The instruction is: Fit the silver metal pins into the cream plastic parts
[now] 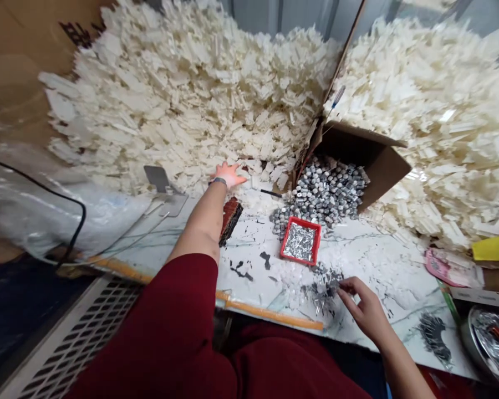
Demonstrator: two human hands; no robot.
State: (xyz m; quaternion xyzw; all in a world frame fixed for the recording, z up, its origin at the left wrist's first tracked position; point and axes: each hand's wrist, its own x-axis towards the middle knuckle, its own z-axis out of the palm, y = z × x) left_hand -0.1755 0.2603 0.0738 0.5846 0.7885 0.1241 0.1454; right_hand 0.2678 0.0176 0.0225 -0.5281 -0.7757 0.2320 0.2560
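Note:
My left hand (229, 175) reaches forward with its fingers spread, at the foot of a big heap of cream-white flat pieces (199, 94). Just below its wrist lies a reddish-brown block with dark sides (231, 217). Near the table's front edge, my right hand (360, 305) has thumb and fingers pinched together beside a loose pile of small dark and silvery pieces (322, 293). What sits between those fingertips is too small to make out. A red square tray (281, 249) full of small shiny metal pins stands between the hands.
Behind the tray, a tipped cardboard box (385, 172) spills many small grey-white cylinders (328, 188). A second cream heap (432, 111) rises at right. A grey phone-like stand (158, 178) is at left. A metal bowl (474, 332) and dark bristly pieces (434, 335) lie at far right.

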